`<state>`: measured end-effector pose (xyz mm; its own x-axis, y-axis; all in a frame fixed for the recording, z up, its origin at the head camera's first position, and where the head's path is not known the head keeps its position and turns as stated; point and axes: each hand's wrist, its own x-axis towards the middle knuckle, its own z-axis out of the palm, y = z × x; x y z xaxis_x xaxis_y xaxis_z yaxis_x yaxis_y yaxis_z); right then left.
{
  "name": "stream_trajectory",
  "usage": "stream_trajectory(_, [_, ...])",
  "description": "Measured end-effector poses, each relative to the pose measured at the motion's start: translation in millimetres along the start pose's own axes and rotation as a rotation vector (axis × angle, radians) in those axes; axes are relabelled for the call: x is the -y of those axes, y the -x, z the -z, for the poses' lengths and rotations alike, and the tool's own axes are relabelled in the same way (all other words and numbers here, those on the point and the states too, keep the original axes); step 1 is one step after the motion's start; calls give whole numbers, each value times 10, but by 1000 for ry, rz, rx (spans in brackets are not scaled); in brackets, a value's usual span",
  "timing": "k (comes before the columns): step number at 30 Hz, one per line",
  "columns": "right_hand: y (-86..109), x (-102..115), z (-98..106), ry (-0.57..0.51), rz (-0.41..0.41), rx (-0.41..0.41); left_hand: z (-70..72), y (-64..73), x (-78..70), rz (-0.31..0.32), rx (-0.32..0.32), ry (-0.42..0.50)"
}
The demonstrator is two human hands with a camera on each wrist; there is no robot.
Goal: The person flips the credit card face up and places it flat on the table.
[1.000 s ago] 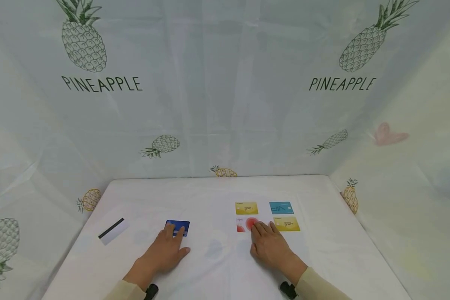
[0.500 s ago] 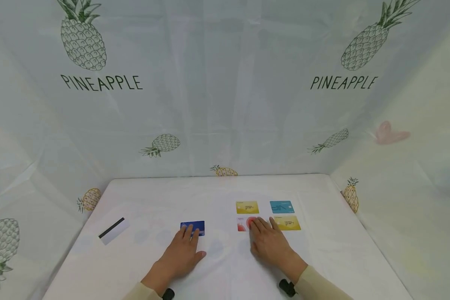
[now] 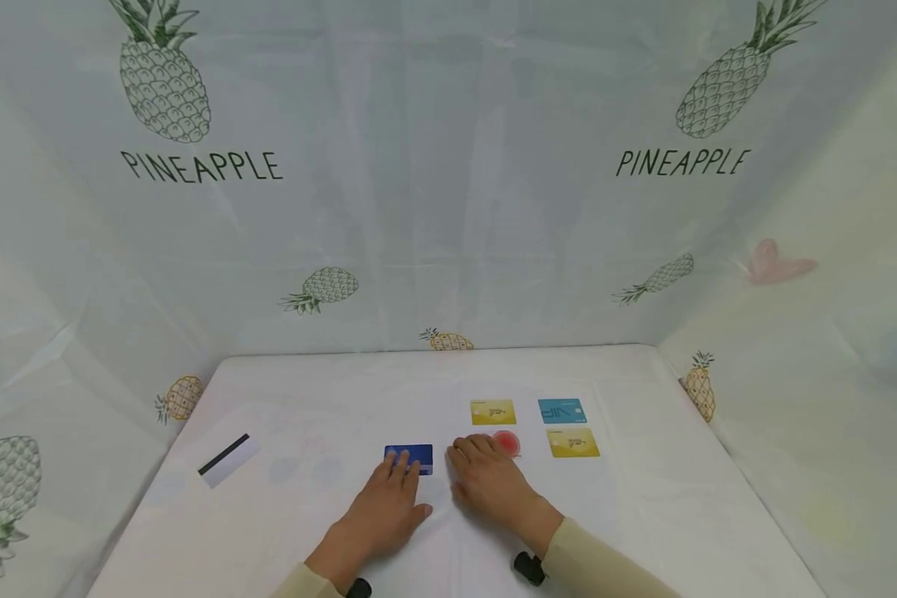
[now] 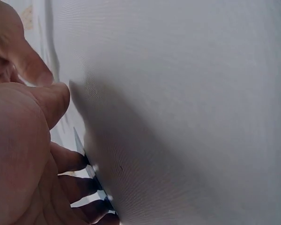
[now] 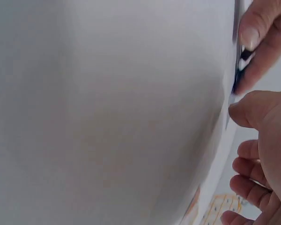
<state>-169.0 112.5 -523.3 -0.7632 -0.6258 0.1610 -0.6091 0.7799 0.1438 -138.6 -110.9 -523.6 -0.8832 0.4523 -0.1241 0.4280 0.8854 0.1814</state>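
Observation:
A dark blue bank card (image 3: 421, 453) lies flat on the white tablecloth near the middle of the table. My left hand (image 3: 384, 511) rests its extended fingertips on it. In the left wrist view those fingers (image 4: 77, 187) touch the card's face, the thumb apart from it. To the right, my right hand (image 3: 493, 482) is low over a white card with a red circle (image 3: 507, 443) and covers much of it. Its fingers (image 5: 248, 185) are loosely bent in the right wrist view, with nothing between them. Its thumb is close to the blue card's right side.
A yellow card (image 3: 493, 412) and a teal card (image 3: 561, 411) lie behind the right hand, with another yellow card (image 3: 572, 443) to its right. At far left is a white card with a black stripe (image 3: 227, 459), lying askew. A pineapple-print curtain (image 3: 448, 208) encloses the table.
My left hand has slid the blue card rightward across the cloth. My right hand has shifted left from the red circle's edge, uncovering the circle and hiding the white card's left part.

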Motion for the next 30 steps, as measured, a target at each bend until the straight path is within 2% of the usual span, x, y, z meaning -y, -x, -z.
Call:
stream_trajectory(4, [-97,118,-28,15,58,5,12,15,-19,-25,-27,-12])
stream_trajectory(8, [-141,172,-90,22,76,12,18,20,-15,-52,-28,-12])
stream_trajectory(13, [-163,172,-114,11,86,40,12,-13,79,-22,-3,39])
stream_trajectory(17, [-198,140,-107,-22,85,33,69,-65,198,2,-89,69])
stream_trajectory(20, [-243,113,-105,-46,52,35,126,-121,291,9,-179,42])
stream_trajectory(23, [-307,97,-96,-72,10,46,160,-173,381,35,-223,13])
stream_trajectory(30, [-458,88,-83,-85,3,34,220,-232,495,82,-187,-7])
